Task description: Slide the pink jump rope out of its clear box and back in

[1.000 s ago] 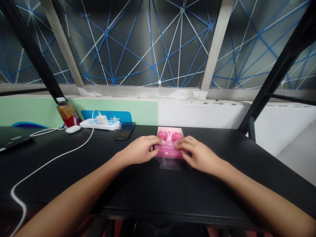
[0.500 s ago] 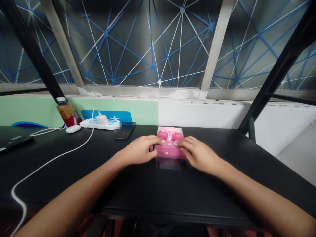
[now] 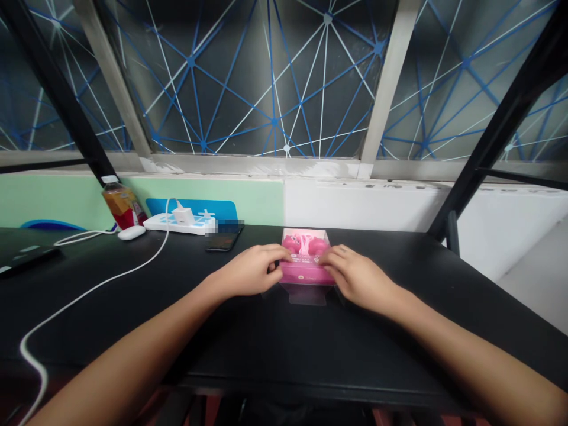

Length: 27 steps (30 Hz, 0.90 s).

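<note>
On the tabletop, centre: a pink box (image 3: 306, 267) in clear plastic lies flat on the black tabletop (image 3: 275, 343), between the two hands; a clear flap sticks out from its near edge.
Box contents: two rounded pink shapes show through the clear top at the far end; what they are is too small to tell.
Left hand: the left hand (image 3: 251, 272) rests on the tabletop against the box's left side, palm down.
Left grip: fingers curled onto the box's left upper edge, grasping it.
Right hand: the right hand (image 3: 360, 278) lies palm down against the box's right side.
Right grip: fingertips pressed on the box's right upper edge, grasping it from that side.
Far left of the tabletop: a white power strip (image 3: 175, 223) with a white charger (image 3: 183, 214) plugged into it; a white cable (image 3: 89, 290) runs from the charger in a long curve to the near left edge.
Beside the strip: a bottle (image 3: 120, 204) with a red and yellow label stands upright, a white mouse (image 3: 131, 232) just in front of it.
Between strip and box: a dark phone (image 3: 223, 240) lies flat.
Left edge: a dark flat device (image 3: 24, 255), partly out of view.
Behind: a window (image 3: 275, 77) covered with a web of blue and white lines.
</note>
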Each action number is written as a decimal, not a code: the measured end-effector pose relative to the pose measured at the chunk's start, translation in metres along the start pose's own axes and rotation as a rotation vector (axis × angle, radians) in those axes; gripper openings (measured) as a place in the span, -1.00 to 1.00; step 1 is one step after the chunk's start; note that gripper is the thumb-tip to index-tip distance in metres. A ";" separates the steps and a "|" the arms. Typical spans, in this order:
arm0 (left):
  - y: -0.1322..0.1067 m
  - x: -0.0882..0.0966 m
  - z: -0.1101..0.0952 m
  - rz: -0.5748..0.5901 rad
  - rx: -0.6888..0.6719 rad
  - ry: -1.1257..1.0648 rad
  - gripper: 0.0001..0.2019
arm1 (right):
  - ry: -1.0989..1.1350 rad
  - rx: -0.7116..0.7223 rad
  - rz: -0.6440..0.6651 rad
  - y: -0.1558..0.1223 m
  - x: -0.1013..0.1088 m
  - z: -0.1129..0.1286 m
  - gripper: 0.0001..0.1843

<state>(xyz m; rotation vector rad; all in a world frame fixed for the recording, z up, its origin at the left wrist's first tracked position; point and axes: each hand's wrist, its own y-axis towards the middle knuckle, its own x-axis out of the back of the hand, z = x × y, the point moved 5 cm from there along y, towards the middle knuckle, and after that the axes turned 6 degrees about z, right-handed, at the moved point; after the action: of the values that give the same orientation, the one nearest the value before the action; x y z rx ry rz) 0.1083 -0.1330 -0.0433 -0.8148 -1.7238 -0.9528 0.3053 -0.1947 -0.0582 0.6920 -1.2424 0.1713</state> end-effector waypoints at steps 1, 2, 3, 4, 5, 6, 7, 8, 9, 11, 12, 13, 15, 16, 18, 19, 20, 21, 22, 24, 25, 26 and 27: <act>0.000 0.000 0.000 0.001 0.000 -0.001 -0.65 | 0.008 -0.003 0.006 0.000 0.000 0.000 -0.79; 0.000 0.000 0.000 0.002 0.000 -0.004 -0.65 | 0.021 -0.005 0.011 0.000 0.000 -0.001 -0.79; 0.000 0.000 0.000 0.000 0.000 -0.007 -0.65 | 0.035 -0.006 0.015 0.000 0.000 -0.001 -0.80; 0.001 0.000 0.000 -0.002 0.001 -0.010 -0.66 | 0.051 -0.007 0.018 0.000 0.001 -0.001 -0.80; 0.001 0.000 0.000 -0.004 0.002 -0.013 -0.67 | 0.067 -0.007 0.021 0.000 0.001 -0.002 -0.81; 0.001 -0.001 0.000 -0.004 0.004 -0.017 -0.67 | 0.083 -0.008 0.025 0.000 0.001 -0.002 -0.81; 0.001 -0.001 0.001 -0.004 0.005 -0.021 -0.67 | 0.098 -0.011 0.032 0.000 0.002 -0.003 -0.81; 0.001 -0.001 0.001 -0.004 0.005 -0.024 -0.68 | 0.114 -0.015 0.042 0.000 0.002 -0.003 -0.81; 0.001 -0.002 0.002 -0.005 0.005 -0.027 -0.68 | 0.129 -0.020 0.054 -0.001 0.003 -0.003 -0.80; 0.001 -0.002 0.002 -0.007 0.001 -0.028 -0.69 | 0.157 -0.024 0.088 -0.001 0.006 -0.003 -0.77; 0.001 -0.002 0.003 -0.006 -0.002 -0.027 -0.69 | 0.169 -0.021 0.109 -0.002 0.007 -0.003 -0.75; 0.001 -0.003 0.003 -0.004 -0.004 -0.025 -0.70 | 0.176 -0.015 0.134 -0.002 0.008 -0.002 -0.71; 0.001 -0.003 0.003 0.001 -0.004 -0.020 -0.71 | 0.169 0.001 0.185 -0.004 0.008 0.000 -0.59; 0.001 -0.003 0.003 0.003 -0.001 -0.018 -0.72 | 0.152 0.008 0.206 -0.005 0.008 0.001 -0.53; 0.001 -0.003 0.003 0.007 0.004 -0.012 -0.74 | 0.089 0.012 0.234 -0.006 0.005 0.003 -0.42; 0.002 -0.002 0.003 0.007 0.006 -0.008 -0.75 | 0.049 0.010 0.240 -0.007 0.004 0.003 -0.37; 0.002 -0.002 0.003 0.006 0.007 -0.006 -0.75 | 0.007 0.007 0.242 -0.008 0.003 0.004 -0.33; 0.002 -0.003 0.003 0.004 0.007 -0.004 -0.76 | -0.036 0.009 0.241 -0.008 0.002 0.005 -0.31; 0.002 -0.003 0.004 0.000 0.008 -0.003 -0.76 | -0.076 0.021 0.239 -0.008 0.001 0.008 -0.30; 0.003 -0.004 0.005 -0.011 0.010 0.001 -0.76 | -0.141 0.074 0.226 -0.008 0.002 0.017 -0.37; 0.003 -0.004 0.006 -0.017 0.012 0.006 -0.76 | -0.159 0.110 0.224 -0.008 0.002 0.024 -0.43; 0.003 -0.004 0.007 -0.023 0.016 0.013 -0.77 | -0.162 0.145 0.222 -0.009 0.003 0.031 -0.52; 0.003 -0.005 0.007 -0.030 0.022 0.022 -0.77 | -0.150 0.170 0.227 -0.009 0.003 0.037 -0.61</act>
<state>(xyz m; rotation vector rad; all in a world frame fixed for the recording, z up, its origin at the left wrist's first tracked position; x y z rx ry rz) 0.1096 -0.1257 -0.0486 -0.7635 -1.7290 -0.9577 0.2802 -0.2236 -0.0535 0.7189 -1.4615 0.4227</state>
